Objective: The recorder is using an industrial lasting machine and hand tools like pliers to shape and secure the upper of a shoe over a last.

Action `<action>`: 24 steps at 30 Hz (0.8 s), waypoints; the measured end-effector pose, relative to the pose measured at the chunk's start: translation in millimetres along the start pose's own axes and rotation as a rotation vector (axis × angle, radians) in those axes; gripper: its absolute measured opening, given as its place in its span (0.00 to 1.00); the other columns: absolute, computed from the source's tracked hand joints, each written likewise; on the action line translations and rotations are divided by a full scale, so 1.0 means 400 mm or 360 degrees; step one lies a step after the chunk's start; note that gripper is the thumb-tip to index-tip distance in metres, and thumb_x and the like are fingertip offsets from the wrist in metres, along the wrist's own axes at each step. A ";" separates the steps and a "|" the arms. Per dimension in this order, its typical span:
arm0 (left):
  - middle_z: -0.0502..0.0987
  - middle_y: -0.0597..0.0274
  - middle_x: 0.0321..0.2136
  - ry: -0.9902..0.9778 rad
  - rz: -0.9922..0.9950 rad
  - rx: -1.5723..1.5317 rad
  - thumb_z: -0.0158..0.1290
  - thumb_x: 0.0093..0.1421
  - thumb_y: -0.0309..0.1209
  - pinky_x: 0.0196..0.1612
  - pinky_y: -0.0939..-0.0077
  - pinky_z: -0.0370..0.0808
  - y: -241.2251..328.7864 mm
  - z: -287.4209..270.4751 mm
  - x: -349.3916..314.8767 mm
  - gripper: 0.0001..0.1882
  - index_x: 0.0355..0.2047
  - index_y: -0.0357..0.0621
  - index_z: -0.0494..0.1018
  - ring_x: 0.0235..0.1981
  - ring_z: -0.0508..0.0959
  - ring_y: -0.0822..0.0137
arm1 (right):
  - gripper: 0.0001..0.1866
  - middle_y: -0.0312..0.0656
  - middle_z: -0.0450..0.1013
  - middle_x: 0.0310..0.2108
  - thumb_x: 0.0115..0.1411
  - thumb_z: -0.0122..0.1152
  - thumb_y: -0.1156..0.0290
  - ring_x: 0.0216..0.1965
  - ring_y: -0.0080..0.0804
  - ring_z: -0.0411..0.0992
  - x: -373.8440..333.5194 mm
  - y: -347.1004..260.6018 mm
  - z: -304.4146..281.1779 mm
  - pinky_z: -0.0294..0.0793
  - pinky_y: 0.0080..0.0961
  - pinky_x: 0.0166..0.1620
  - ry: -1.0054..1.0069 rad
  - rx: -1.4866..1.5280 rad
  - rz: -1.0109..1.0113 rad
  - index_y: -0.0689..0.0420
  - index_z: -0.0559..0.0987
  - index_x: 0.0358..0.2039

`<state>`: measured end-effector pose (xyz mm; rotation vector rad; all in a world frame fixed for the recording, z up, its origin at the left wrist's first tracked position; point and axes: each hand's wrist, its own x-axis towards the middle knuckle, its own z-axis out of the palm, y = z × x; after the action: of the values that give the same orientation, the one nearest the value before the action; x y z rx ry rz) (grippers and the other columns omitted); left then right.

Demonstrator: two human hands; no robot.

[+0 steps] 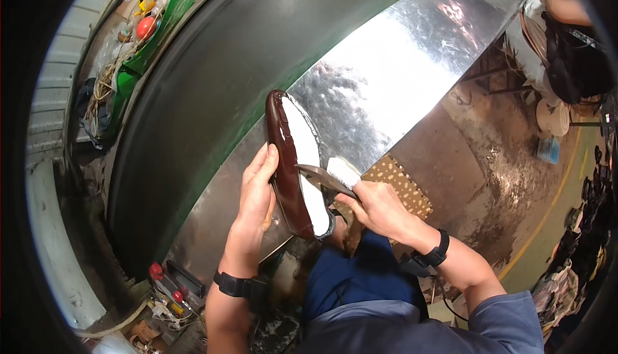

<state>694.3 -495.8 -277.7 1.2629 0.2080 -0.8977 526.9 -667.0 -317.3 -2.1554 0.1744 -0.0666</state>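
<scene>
A long, glossy dark-brown, shoe-shaped piece (pixel 287 190) is held upright in front of me, its bare white face (pixel 302 132) turned to the right. Its brown edge is creased at the far rounded end. My left hand (pixel 256 183) grips its left side, thumb along the brown surface. My right hand (pixel 380 206) is closed round a knife (pixel 315 173), whose dark blade lies across the white face around mid-length. Just beyond the right-hand fingers is a crumpled white piece (pixel 343 171); whether the hand holds it too is unclear.
A shiny metal sheet (pixel 412 51) runs along a dark, wide belt-like surface (pixel 212 77). A green-edged tray (pixel 132 70) holds string, plastic and a red ball. Red-handled tools (pixel 168 283) lie lower left. Spotted matting (pixel 402 186) is by my legs; another person's arm (pixel 566 7) shows upper right.
</scene>
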 end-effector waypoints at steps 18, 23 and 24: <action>0.80 0.59 0.47 0.0353 0.0731 0.1284 0.61 0.64 0.26 0.51 0.71 0.77 -0.072 0.040 -0.018 0.29 0.63 0.32 0.65 0.44 0.81 0.67 | 0.18 0.45 0.76 0.22 0.75 0.50 0.60 0.23 0.35 0.75 -0.046 -0.033 0.004 0.73 0.34 0.29 -0.0258 0.0723 0.0747 0.66 0.71 0.39; 0.74 0.54 0.57 -0.0036 0.0316 0.0454 0.58 0.64 0.23 0.58 0.70 0.74 -0.057 -0.008 -0.049 0.36 0.70 0.33 0.55 0.54 0.76 0.66 | 0.17 0.60 0.74 0.22 0.69 0.59 0.63 0.26 0.63 0.74 -0.047 -0.090 -0.041 0.72 0.49 0.30 -0.0313 0.0039 0.0518 0.67 0.70 0.39; 0.72 0.50 0.59 0.0031 0.0492 0.0557 0.60 0.63 0.25 0.57 0.68 0.74 -0.083 0.005 -0.056 0.39 0.70 0.33 0.53 0.55 0.76 0.61 | 0.17 0.61 0.72 0.21 0.65 0.63 0.65 0.26 0.64 0.73 -0.044 -0.096 -0.050 0.71 0.51 0.29 -0.0270 0.0010 0.0504 0.67 0.70 0.37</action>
<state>656.5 -487.9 -288.1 1.5770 -0.1345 -0.6711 511.0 -659.5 -273.9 -2.0899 0.4128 0.2965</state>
